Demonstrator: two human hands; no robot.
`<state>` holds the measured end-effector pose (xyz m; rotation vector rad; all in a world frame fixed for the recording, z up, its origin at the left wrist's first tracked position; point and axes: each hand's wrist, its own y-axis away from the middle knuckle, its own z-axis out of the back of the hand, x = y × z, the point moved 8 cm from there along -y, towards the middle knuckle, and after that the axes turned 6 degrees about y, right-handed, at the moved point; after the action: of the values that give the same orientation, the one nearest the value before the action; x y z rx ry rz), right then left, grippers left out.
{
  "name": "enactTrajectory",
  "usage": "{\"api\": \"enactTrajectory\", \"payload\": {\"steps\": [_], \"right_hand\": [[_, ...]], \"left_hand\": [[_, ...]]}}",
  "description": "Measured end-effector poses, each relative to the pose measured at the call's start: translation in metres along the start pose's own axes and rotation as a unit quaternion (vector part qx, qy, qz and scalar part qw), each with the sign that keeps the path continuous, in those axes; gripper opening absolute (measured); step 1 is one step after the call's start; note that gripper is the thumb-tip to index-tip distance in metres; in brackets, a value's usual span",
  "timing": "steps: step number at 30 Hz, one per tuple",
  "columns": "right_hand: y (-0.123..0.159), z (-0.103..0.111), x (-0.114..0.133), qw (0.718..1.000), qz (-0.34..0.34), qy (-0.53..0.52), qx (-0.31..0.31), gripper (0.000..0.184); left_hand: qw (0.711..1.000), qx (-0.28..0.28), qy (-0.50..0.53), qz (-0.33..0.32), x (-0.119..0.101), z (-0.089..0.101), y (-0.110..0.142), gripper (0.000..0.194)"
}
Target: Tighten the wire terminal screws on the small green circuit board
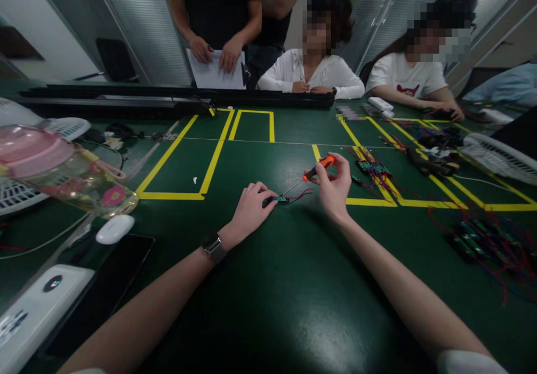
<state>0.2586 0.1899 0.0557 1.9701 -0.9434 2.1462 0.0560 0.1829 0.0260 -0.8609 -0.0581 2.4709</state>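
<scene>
The screwdriver (310, 173), with orange-and-black handle and slim metal shaft, is tilted tip-down at the circuit board (283, 199). The small green circuit board lies on the tabletop (235, 307), red and dark wires (302, 193) extending from its right end.

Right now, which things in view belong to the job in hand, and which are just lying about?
In the job:
- screwdriver, in the right hand
- small wired circuit board, touched by the left hand
- probably the similar wired boards on the right

Seemingly just lying about:
- bottle
- black phone
- small white case
</scene>
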Motion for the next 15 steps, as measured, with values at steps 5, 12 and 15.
{"api": "enactTrajectory", "payload": {"steps": [5,12,15], "right_hand": [[0.0019,-0.0024,-0.0040,1.000,-0.010,-0.001,0.002,0.040],[0.0046,-0.0039,-0.0001,1.000,-0.012,-0.001,0.008,0.040],[0.0060,-0.0048,0.0031,1.000,-0.018,-0.005,0.020,0.039]], "left_hand": [[1.000,0.000,-0.003,-0.003,0.0011,0.0000,0.0006,0.023],[1.000,0.001,-0.001,-0.007,0.0036,-0.0023,0.0015,0.024],[1.000,-0.001,0.004,-0.007,0.0038,-0.0020,0.0015,0.024]]}}
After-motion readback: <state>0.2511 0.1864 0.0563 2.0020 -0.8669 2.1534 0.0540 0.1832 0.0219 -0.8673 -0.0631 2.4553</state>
